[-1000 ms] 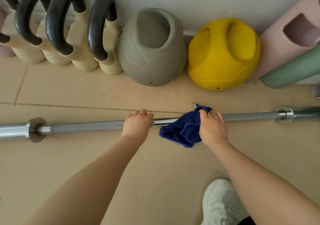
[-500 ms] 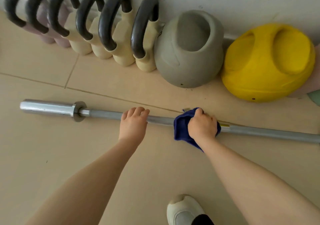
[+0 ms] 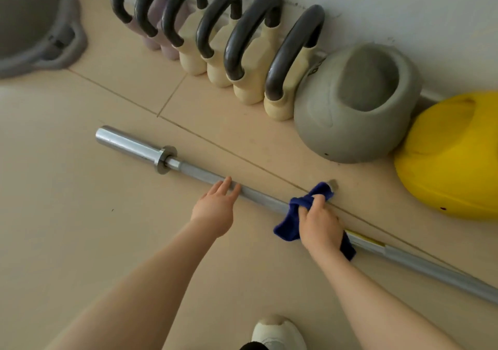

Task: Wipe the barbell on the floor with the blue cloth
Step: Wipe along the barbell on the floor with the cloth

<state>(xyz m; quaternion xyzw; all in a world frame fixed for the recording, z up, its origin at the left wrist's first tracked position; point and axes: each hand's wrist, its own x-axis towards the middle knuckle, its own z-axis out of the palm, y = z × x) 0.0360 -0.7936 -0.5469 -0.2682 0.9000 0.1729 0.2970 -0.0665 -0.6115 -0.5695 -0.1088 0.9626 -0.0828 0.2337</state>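
Across the frame's middle the barbell (image 3: 204, 177) lies on the floor (image 3: 80, 242), steadied by the left hand (image 3: 215, 209), whose fingers have straightened from their earlier curl, while the blue cloth (image 3: 293, 215), gripped in the right hand (image 3: 318, 225), remains mid-shaft, so wiping appears unfinished.

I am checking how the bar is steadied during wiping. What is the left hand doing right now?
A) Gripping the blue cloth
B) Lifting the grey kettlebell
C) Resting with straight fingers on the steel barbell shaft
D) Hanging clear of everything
C: the left hand lies flat with straight fingers on the silver steel barbell shaft, while the right hand holds the dark blue cloth bunched over the bar further along.
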